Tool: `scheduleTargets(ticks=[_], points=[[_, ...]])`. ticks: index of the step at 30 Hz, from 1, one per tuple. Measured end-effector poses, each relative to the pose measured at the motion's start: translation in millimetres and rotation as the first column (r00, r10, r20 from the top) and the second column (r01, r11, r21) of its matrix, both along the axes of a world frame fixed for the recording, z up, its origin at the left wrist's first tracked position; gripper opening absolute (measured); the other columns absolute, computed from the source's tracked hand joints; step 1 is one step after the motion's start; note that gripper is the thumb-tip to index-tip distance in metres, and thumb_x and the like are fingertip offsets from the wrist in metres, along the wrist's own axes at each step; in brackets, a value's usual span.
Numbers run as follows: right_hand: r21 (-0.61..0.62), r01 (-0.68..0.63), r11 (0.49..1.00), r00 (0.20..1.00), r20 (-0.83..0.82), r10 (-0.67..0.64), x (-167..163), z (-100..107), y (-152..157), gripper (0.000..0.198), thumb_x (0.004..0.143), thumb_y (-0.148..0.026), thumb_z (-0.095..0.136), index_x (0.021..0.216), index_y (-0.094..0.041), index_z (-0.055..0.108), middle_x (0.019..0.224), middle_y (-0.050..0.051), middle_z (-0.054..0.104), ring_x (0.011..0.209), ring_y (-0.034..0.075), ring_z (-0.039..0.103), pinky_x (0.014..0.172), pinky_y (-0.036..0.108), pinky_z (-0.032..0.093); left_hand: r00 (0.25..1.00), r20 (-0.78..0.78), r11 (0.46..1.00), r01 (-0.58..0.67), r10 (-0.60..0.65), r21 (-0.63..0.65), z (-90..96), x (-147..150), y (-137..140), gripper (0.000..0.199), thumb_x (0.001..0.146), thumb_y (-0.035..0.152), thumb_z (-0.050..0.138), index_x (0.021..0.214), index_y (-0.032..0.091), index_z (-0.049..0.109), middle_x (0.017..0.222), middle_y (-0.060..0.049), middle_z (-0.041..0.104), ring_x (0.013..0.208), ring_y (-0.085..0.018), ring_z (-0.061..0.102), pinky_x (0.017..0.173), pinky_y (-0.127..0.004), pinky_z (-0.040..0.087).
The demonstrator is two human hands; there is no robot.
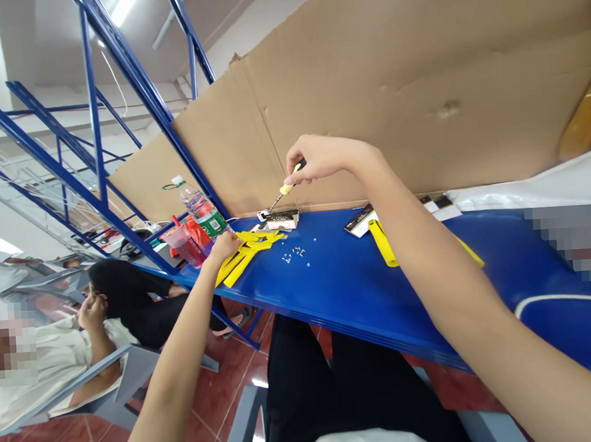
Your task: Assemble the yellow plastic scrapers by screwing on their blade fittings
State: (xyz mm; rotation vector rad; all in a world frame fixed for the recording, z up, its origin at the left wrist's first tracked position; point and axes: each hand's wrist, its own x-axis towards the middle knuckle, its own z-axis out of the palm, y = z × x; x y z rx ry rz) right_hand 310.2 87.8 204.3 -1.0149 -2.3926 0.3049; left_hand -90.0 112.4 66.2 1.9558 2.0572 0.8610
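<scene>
My right hand is closed around the yellow-and-black handle of a screwdriver, held tilted above the back of the blue table. Its shaft points down to a small white-and-black piece beside a small black-and-white box; whether the tip touches the piece I cannot tell. My left hand rests at the pile of flat yellow pieces, fingers curled together. What its fingertips hold, if anything, is hidden. Several small screws lie scattered on the table to the right of the pile.
A plastic bottle and a red cup stand at the table's left end. To the right lie a yellow roll-shaped piece, a card package and a white cable. Cardboard walls the back. A person sits at left.
</scene>
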Motion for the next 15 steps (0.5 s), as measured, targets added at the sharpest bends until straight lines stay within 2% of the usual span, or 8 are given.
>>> scheduleTargets(ticks=[3,5,6,7,9,11,12,15], points=[[0.053,0.004,0.999,1.0,-0.022,-0.003,3,3,-4,0.033,0.09,-0.054,0.089,0.091,-0.023,0.08,0.086,0.007,0.082,0.08,0.024,0.071,0.069,0.036,0.044,0.998,-0.059,0.995,0.013,-0.007,0.097,-3.4,22,0,0.003,0.087,0.018,0.075,0.087,0.018,0.072,0.098,-0.015,0.079,0.114,-0.033,0.07,0.092,-0.032,0.053],[0.1,0.032,0.994,0.998,-0.064,-0.025,7,7,-9,0.033,0.09,-0.055,0.089,0.096,-0.023,0.082,0.088,0.008,0.082,0.082,0.025,0.07,0.071,0.037,0.045,0.993,-0.074,0.986,0.102,-0.093,0.132,-7.9,52,-1,0.01,0.093,0.022,0.073,0.101,0.017,0.077,0.116,-0.017,0.082,0.121,-0.033,0.071,0.102,-0.034,0.054],[0.117,0.053,0.992,0.995,-0.091,-0.043,10,9,-12,0.033,0.09,-0.056,0.088,0.099,-0.024,0.083,0.09,0.008,0.083,0.084,0.026,0.071,0.072,0.038,0.046,0.984,-0.077,0.975,0.173,-0.163,0.139,-11.4,71,-4,0.014,0.096,0.026,0.073,0.106,0.018,0.078,0.12,-0.016,0.083,0.118,-0.032,0.073,0.105,-0.035,0.055],[0.129,0.074,0.989,0.991,-0.12,-0.058,13,12,-16,0.034,0.09,-0.057,0.088,0.102,-0.026,0.083,0.093,0.007,0.084,0.087,0.027,0.071,0.073,0.038,0.047,0.955,-0.09,0.944,0.293,-0.281,0.153,-15.7,93,-7,0.018,0.099,0.031,0.073,0.111,0.018,0.079,0.121,-0.015,0.083,0.111,-0.031,0.075,0.105,-0.037,0.056],[0.156,0.103,0.982,0.981,-0.177,-0.075,20,18,-26,0.033,0.091,-0.059,0.085,0.105,-0.029,0.084,0.098,0.006,0.085,0.091,0.029,0.071,0.076,0.04,0.05,0.861,-0.076,0.848,0.508,-0.503,0.151,-25.4,142,-17,0.026,0.103,0.039,0.072,0.119,0.02,0.079,0.115,-0.013,0.084,0.104,-0.029,0.078,0.1,-0.038,0.059],[0.213,0.099,0.972,0.974,-0.221,-0.051,27,23,-37,0.031,0.093,-0.059,0.083,0.101,-0.029,0.083,0.101,0.005,0.085,0.092,0.03,0.072,0.078,0.042,0.052,0.796,-0.066,0.785,0.605,-0.602,0.131,-34.1,194,-28,0.035,0.103,0.047,0.076,0.126,0.021,0.076,0.111,-0.013,0.084,0.099,-0.03,0.079,0.094,-0.039,0.06],[0.248,0.084,0.965,0.972,-0.235,-0.024,31,26,-41,0.03,0.094,-0.058,0.082,0.098,-0.028,0.082,0.103,0.006,0.085,0.092,0.03,0.073,0.08,0.043,0.053,0.782,-0.074,0.775,0.623,-0.619,0.102,-37.6,220,-34,0.039,0.103,0.052,0.075,0.127,0.022,0.074,0.112,-0.013,0.083,0.1,-0.031,0.079,0.093,-0.041,0.06],[0.321,0.058,0.945,0.96,-0.277,0.036,38,30,-52,0.027,0.093,-0.053,0.079,0.093,-0.026,0.079,0.106,0.007,0.084,0.093,0.031,0.074,0.083,0.047,0.055,0.805,-0.119,0.813,0.582,-0.581,-0.03,-44.4,284,-46,0.057,0.099,0.072,0.073,0.121,0.019,0.072,0.107,-0.018,0.082,0.103,-0.04,0.08,0.092,-0.048,0.059]])
